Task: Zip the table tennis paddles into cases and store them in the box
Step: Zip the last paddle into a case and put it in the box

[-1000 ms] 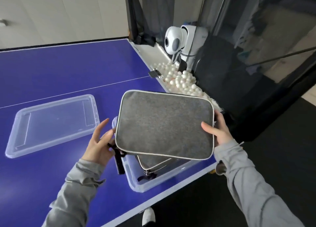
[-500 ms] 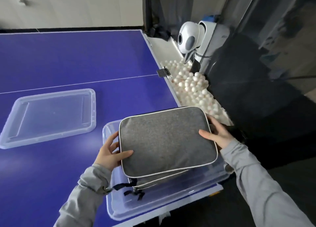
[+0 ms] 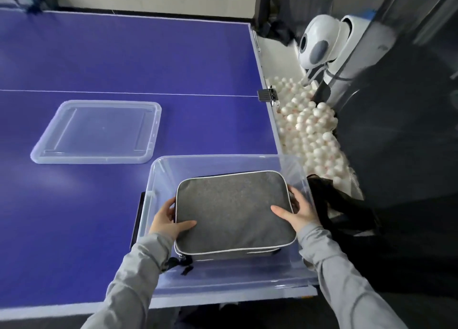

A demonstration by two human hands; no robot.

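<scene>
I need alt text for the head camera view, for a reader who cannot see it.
Two hands, left hand and right hand, hold a grey zipped case inside a clear plastic box on a blue table tennis table. The box's lid lies on the table to the left; white balls fill a tray to the right.

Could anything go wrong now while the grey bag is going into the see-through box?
Maybe. The clear plastic box sits right at the corner of the blue table, so pushing hard might slide it off the edge. The left hand and right hand grip the grey zipped fabric case by its sides inside the box, so fingers could get squeezed against the walls. The case might also settle crooked on the second case underneath.
</scene>
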